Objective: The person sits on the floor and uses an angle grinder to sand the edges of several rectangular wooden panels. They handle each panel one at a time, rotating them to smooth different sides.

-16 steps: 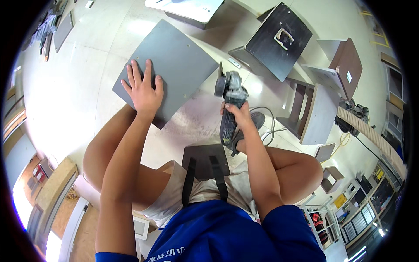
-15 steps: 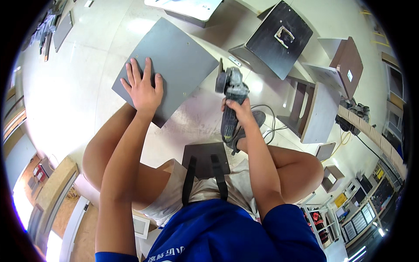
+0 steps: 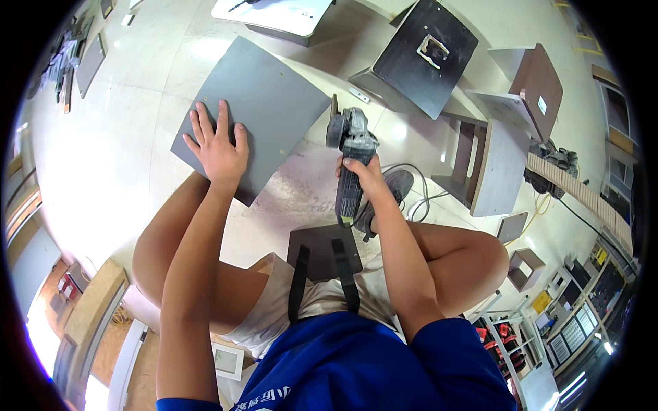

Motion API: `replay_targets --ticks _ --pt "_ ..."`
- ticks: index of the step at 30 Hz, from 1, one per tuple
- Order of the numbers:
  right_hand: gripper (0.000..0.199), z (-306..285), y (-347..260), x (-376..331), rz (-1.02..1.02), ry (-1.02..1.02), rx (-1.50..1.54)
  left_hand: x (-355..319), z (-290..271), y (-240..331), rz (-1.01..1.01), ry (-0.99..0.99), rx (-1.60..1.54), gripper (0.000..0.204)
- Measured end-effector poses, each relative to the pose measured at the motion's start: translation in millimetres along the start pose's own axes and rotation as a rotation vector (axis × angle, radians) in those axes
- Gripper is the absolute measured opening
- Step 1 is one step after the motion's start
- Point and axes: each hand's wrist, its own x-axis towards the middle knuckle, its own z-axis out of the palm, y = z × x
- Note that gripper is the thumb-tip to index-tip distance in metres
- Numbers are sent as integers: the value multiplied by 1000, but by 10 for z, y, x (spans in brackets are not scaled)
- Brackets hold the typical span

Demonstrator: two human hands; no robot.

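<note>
A grey flat board (image 3: 264, 103) lies on the pale tiled floor in front of me. My left hand (image 3: 218, 145) rests flat on its near corner, fingers spread. My right hand (image 3: 365, 179) grips the body of a grey angle grinder (image 3: 349, 154); its disc end points away from me, just off the board's right edge and above the floor. The grinder's black cord (image 3: 419, 192) trails to the right. My bare knees frame a small dark panel (image 3: 323, 252) with two black straps lying below the grinder.
A dark square cabinet piece (image 3: 426, 55) with a pale cut-out stands beyond the grinder. Grey and brown panels (image 3: 504, 144) stand at the right. A white board (image 3: 277, 14) lies at the top. Shelving with tools sits at lower right.
The grinder has shifted slightly, staying beside the board's right edge. My left hand has stayed on the board.
</note>
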Motion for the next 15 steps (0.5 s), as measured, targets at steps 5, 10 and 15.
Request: replay_targets --ticks 5,10,15 --pt "22 -43 -26 111 27 2 12 16 6 22 15 14 -22 57" --pt "19 88 152 -64 -34 -1 110 28 5 17 1 -5 1 58" --pt "19 41 163 1 -14 4 81 16 6 15 20 4 -11 58"
